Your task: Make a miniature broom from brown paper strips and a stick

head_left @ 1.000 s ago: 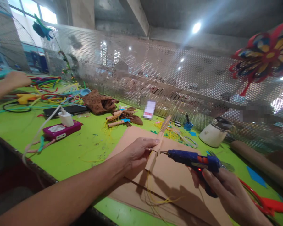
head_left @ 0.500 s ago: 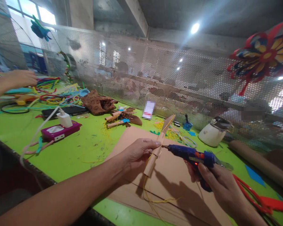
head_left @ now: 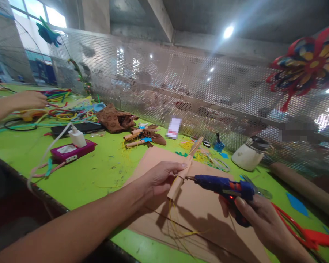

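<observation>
Tube's heading: here the paper tube (head_left: 176,188) is running slantwise, its long axis leading from an open near end, low and leftward, to a far end that's pointing away and right, toward the perforated screen (head_left: 159,84).
Tube's place: it's being held in front of the person, over the tan sheet (head_left: 159,155), throwing a shadow there.
Tube's looks: slim, rolled, tan; a thin dark band (head_left: 180,177) is circling it, a flat brown strip (head_left: 196,146) is jutting from the far end, yellow strings (head_left: 194,232) are trailing from the near one.
Left grip: the left grip (head_left: 161,177) is pinching the tube between thumb and fingers.
Right grip: the right grip (head_left: 259,212) is wrapping the handle of a blue glue gun (head_left: 222,184), red lamp glowing!
Nozzle: it's aiming left, right by the band; whether it's touching, I'm not managing to tell.
Table: beyond the sheet, similar tubes (head_left: 137,143) are lying on the green table (head_left: 98,171).
Far left: another person's hand (head_left: 31,100) is reaching over colored strands (head_left: 59,94).
</observation>
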`<act>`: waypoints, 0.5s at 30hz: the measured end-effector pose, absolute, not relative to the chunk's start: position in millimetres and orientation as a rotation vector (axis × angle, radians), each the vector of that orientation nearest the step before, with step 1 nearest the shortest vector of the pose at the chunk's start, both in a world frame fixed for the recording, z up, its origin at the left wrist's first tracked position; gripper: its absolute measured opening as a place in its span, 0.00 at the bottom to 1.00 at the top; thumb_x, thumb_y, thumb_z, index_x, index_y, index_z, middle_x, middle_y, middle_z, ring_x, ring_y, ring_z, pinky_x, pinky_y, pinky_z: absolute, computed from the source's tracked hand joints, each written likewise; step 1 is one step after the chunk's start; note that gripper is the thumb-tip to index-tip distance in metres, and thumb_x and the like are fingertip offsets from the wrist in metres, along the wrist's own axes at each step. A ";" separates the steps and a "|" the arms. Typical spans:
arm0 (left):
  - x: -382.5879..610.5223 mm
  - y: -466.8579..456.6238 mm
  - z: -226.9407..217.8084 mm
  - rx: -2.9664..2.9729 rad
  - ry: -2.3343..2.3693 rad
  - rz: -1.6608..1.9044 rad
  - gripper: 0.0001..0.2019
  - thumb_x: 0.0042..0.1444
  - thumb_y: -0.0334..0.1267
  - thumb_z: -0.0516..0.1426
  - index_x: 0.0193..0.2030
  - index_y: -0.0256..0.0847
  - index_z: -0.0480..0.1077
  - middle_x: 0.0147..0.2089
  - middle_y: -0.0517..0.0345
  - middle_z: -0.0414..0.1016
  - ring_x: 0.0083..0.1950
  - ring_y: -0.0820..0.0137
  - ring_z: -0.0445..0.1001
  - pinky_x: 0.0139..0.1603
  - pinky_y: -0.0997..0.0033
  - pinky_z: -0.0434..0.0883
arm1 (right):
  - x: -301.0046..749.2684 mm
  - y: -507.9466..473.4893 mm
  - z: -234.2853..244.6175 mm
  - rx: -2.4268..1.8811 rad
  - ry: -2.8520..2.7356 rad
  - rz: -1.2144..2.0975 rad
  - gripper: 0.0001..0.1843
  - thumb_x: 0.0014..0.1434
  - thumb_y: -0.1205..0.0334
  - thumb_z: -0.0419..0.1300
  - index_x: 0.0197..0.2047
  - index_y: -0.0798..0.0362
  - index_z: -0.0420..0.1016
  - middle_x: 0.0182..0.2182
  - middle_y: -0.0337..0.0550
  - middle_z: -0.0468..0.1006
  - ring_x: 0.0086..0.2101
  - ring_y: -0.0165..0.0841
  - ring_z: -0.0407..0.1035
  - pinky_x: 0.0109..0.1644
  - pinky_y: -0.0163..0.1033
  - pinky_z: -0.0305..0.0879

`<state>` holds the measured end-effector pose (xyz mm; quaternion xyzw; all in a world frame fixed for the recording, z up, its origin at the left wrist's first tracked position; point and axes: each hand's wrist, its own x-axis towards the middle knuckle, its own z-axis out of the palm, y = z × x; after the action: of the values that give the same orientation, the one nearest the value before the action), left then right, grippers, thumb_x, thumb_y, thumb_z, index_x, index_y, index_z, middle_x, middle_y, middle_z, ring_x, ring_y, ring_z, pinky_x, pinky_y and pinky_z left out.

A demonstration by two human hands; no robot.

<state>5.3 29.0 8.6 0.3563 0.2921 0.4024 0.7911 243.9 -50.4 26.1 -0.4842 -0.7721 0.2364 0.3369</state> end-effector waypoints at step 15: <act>3.6 26.4 15.9 0.725 0.624 0.890 0.06 0.45 0.29 0.60 0.31 0.30 0.74 0.29 0.50 0.75 0.28 0.71 0.72 0.35 0.71 0.70 | 249.4 -49.0 24.4 -1.257 -1.903 0.811 0.28 0.61 0.43 0.46 0.26 0.57 0.73 0.21 0.46 0.71 0.22 0.31 0.62 0.24 0.35 0.57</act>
<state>3.6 26.4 15.9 0.3374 0.2903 0.4142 0.7939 249.4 -49.0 24.4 -0.4860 -0.7357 0.3135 0.3526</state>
